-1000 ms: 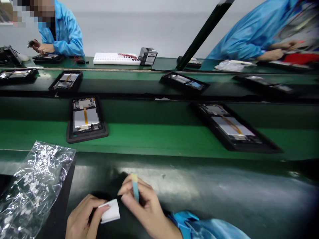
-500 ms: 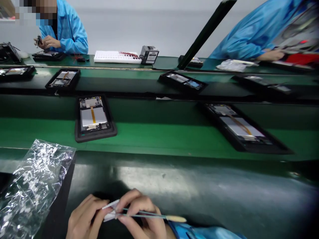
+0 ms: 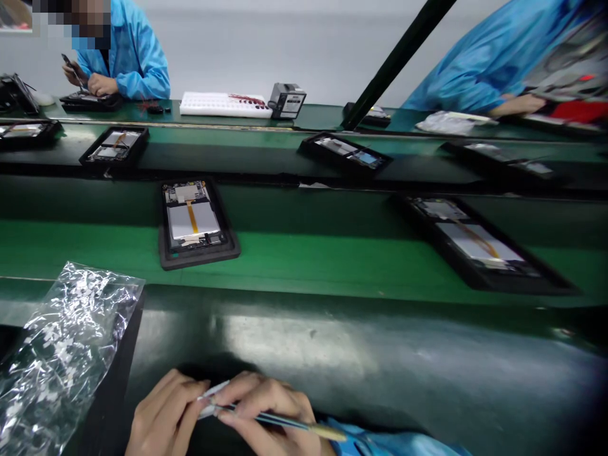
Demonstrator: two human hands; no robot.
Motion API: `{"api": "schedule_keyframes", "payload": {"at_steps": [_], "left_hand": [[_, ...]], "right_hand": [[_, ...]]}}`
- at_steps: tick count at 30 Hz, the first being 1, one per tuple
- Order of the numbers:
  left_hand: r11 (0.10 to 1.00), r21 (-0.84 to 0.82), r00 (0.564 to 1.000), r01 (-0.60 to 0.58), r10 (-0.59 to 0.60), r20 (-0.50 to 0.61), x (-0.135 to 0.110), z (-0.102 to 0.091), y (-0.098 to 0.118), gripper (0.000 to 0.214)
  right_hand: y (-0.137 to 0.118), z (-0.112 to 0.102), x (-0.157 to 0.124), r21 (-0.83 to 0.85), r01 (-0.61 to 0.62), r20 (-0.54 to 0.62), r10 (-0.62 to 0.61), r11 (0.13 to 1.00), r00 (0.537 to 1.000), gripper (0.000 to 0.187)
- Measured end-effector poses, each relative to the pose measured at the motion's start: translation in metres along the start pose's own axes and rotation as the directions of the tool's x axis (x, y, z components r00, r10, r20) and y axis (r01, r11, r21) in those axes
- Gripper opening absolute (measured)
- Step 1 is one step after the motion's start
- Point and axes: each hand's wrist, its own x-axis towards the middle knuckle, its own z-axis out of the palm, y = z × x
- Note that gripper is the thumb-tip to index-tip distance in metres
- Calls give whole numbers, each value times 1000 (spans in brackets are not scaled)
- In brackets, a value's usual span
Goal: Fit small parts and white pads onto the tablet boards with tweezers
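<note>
At the bottom of the view, my left hand [image 3: 164,411] is closed, pinching a small folded white piece [image 3: 207,411] between thumb and fingers. What this piece is, I cannot make out. My right hand [image 3: 273,405], just to its right, grips a pair of tweezers [image 3: 327,432] whose joined, tan-coloured end points right. The fingertips of my right hand and the tweezers' front end meet at the white piece; the tips themselves are hidden. Left of my hands lies a clear plastic bag [image 3: 71,342] with many small white bits inside.
Opened tablet-like devices in black trays [image 3: 199,221] [image 3: 479,237] lie on the green belt [image 3: 308,259] ahead. More trays [image 3: 116,145] sit on the belt behind. Across stand a white tray [image 3: 223,104], a box [image 3: 287,101] and two people in blue. A dark post [image 3: 399,63] slants up.
The trays on the near belt have shifted right, those on the far belt slightly left. My right fingers have curled closer to the white piece, and the tweezers have tilted and moved slightly left.
</note>
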Motion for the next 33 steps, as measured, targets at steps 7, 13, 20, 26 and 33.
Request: {"api": "schedule_keyframes", "payload": {"at_steps": [7, 13, 20, 26, 33], "left_hand": [[1000, 19, 1000, 18, -18, 4, -2, 1, 0, 15], [1000, 7, 1000, 21, -21, 6, -1, 1, 1, 15], [999, 42, 1000, 15, -16, 15, -1, 0, 1, 13], [1000, 29, 1000, 11, -11, 7, -2, 2, -1, 13], [999, 46, 1000, 8, -9, 16, 0, -1, 0, 12]], "right_hand": [[0, -1, 2, 22, 17, 16, -17, 1000, 1000, 27], [4, 0, -3, 22, -16, 16, 16, 1000, 1000, 25], [6, -1, -6, 30, -12, 27, 11, 999, 1000, 27], [4, -2, -4, 11, -22, 32, 22, 1000, 999, 24], [6, -1, -5, 12, -8, 42, 7, 1000, 999, 26]]}}
